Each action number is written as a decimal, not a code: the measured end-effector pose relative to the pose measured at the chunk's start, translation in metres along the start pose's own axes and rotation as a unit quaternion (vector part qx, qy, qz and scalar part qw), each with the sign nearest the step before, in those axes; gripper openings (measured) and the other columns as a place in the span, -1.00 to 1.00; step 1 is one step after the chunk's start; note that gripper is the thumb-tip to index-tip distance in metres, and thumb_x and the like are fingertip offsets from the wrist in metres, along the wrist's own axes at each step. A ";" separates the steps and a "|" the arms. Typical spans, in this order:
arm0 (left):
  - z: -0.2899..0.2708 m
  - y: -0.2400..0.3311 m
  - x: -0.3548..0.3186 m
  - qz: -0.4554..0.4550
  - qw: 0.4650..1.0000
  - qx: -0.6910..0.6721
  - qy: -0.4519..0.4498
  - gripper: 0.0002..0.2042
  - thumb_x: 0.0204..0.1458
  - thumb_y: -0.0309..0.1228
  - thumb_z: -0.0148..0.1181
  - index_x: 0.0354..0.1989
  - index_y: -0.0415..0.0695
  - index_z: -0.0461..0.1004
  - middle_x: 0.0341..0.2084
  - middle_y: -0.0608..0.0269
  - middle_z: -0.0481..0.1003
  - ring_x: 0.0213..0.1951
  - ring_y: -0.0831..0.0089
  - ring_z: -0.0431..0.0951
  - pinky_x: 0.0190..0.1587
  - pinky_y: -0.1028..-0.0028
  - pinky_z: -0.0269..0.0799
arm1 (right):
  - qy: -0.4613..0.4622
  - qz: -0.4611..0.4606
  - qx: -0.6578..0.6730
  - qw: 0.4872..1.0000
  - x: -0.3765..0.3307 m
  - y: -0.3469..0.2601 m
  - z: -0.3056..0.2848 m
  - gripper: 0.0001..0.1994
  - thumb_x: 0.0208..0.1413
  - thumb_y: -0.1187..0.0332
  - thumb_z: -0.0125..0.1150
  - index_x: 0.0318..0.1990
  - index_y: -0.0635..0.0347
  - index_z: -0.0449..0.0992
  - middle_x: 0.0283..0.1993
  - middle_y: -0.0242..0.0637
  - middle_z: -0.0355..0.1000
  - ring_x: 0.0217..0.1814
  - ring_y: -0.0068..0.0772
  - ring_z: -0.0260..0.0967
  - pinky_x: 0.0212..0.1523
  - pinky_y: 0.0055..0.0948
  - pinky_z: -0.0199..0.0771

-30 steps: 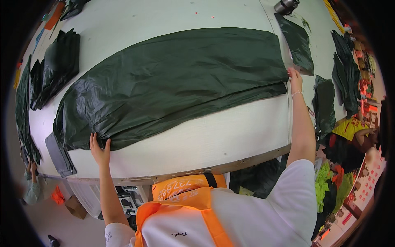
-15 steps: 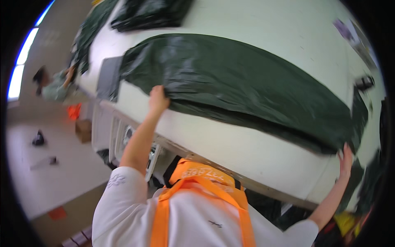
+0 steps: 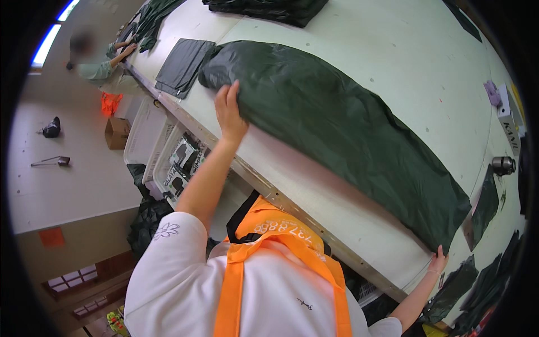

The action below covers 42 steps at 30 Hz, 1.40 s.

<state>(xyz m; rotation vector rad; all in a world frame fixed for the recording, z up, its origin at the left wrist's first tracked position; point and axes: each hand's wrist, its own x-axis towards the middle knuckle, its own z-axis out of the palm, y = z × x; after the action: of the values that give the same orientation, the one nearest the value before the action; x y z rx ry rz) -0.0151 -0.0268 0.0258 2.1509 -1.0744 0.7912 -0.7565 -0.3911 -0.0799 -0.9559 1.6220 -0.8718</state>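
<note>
A long piece of dark green, glossy coated fabric (image 3: 331, 123) lies folded lengthwise across the white table. My left hand (image 3: 230, 112) rests at its far-left end, fingers stretched out over the near edge and touching it. At the opposite end, to the near right, my right hand (image 3: 439, 260) pinches the corner of the fabric. The near edge between my hands is blurred by motion.
A grey folded sheet (image 3: 182, 67) and a black folded stack (image 3: 269, 8) lie farther back. At right are a metal flask (image 3: 503, 165) and green scraps (image 3: 485, 208). White baskets (image 3: 174, 160) stand below the table edge. Another person (image 3: 98, 70) works at far left.
The near flap of the fabric has been folded in, so its near edge now looks smooth. My left hand's fingers have stretched out onto the fabric. The whole view has turned.
</note>
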 end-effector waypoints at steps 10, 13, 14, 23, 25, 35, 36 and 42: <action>-0.070 -0.117 -0.059 -0.023 0.955 0.037 -0.292 -0.21 -0.19 -0.17 0.31 0.26 -0.14 0.12 0.24 -0.06 0.13 0.27 0.03 0.10 0.25 0.15 0.01 | 0.298 -0.325 -0.614 0.655 0.007 -0.018 0.043 -0.31 -0.01 0.02 0.23 0.21 0.25 0.24 0.15 0.07 0.29 0.21 0.08 0.18 0.18 -0.08 0.19; -0.037 -0.195 -0.001 -0.092 0.984 0.062 -0.138 -0.32 -0.02 -0.17 0.22 0.22 -0.27 0.13 0.12 -0.13 0.27 0.15 -0.02 0.24 0.18 0.19 0.13 | 0.033 -0.490 -0.529 0.692 -0.055 -0.099 0.247 -0.62 0.07 0.28 0.16 -0.03 0.39 0.42 0.01 0.05 0.38 0.09 0.04 0.29 0.13 -0.12 0.25; -0.015 -0.219 0.020 -0.166 0.974 0.077 -0.135 -0.30 0.00 -0.06 0.17 0.21 -0.29 0.15 0.08 -0.16 0.30 0.14 -0.01 0.25 0.17 0.23 0.15 | -0.012 -0.502 -0.537 0.678 -0.060 -0.100 0.303 -0.65 0.08 0.30 0.14 -0.08 0.42 0.43 0.00 0.07 0.38 0.08 0.04 0.30 0.12 -0.12 0.26; 0.094 -0.306 0.104 -0.316 0.782 -0.168 -0.510 -0.59 -0.07 -0.13 0.30 -0.22 -0.26 0.53 -0.37 0.21 0.53 -0.33 0.51 0.48 -0.20 0.53 0.37 | -0.399 -0.346 -0.519 0.672 -0.197 -0.110 0.641 -0.77 0.04 0.17 0.17 -0.35 0.15 0.47 -0.25 -0.15 0.43 -0.20 -0.11 0.33 -0.11 -0.26 0.34; 0.091 -0.306 0.111 -0.293 0.764 -0.184 -0.545 -0.66 -0.06 -0.18 0.30 -0.29 -0.23 0.48 -0.46 0.29 0.48 -0.40 0.56 0.43 -0.29 0.54 0.35 | -0.478 -0.242 -0.522 0.664 -0.206 -0.126 0.656 -0.78 0.04 0.20 0.16 -0.34 0.17 0.45 -0.28 -0.18 0.42 -0.23 -0.22 0.32 -0.13 -0.35 0.35; 0.006 -0.302 0.163 -0.339 0.394 -0.624 -0.583 0.00 -0.40 0.21 0.39 0.09 -0.36 0.19 -0.03 0.03 0.40 0.06 0.39 0.35 0.16 0.43 0.10 | -0.583 0.017 -0.609 0.537 -0.243 -0.166 0.674 -0.73 -0.04 0.19 0.26 -0.37 0.27 0.55 -0.55 -0.37 0.38 -0.47 -0.55 0.25 -0.36 -0.46 0.30; 0.011 -0.300 0.150 -0.372 0.344 -0.662 -0.553 0.14 -0.42 0.25 0.38 0.22 -0.41 0.07 0.11 -0.06 0.32 0.17 0.30 0.28 0.25 0.38 -0.02 | -0.547 -0.006 -0.576 0.607 -0.238 -0.166 0.670 -0.77 -0.05 0.25 0.27 -0.42 0.28 0.53 -0.59 -0.40 0.36 -0.53 -0.56 0.21 -0.44 -0.47 0.27; 0.047 -0.346 0.097 -0.562 0.386 -0.407 -0.608 -0.52 0.20 -0.12 -0.04 0.06 -0.35 0.33 -0.09 0.22 0.48 -0.06 0.48 0.46 0.03 0.51 0.32 | -0.227 -0.356 -0.555 0.717 -0.220 -0.123 0.651 -0.65 -0.05 0.28 0.30 -0.13 0.26 0.44 -0.18 -0.15 0.37 -0.20 -0.21 0.32 -0.16 -0.34 0.34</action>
<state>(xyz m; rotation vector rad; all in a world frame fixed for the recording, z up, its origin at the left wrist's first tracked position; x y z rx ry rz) 0.3330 0.0628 -0.0189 1.5410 -0.0114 -1.8261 -0.0666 -0.2994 -0.0268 -2.5263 1.2147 0.0670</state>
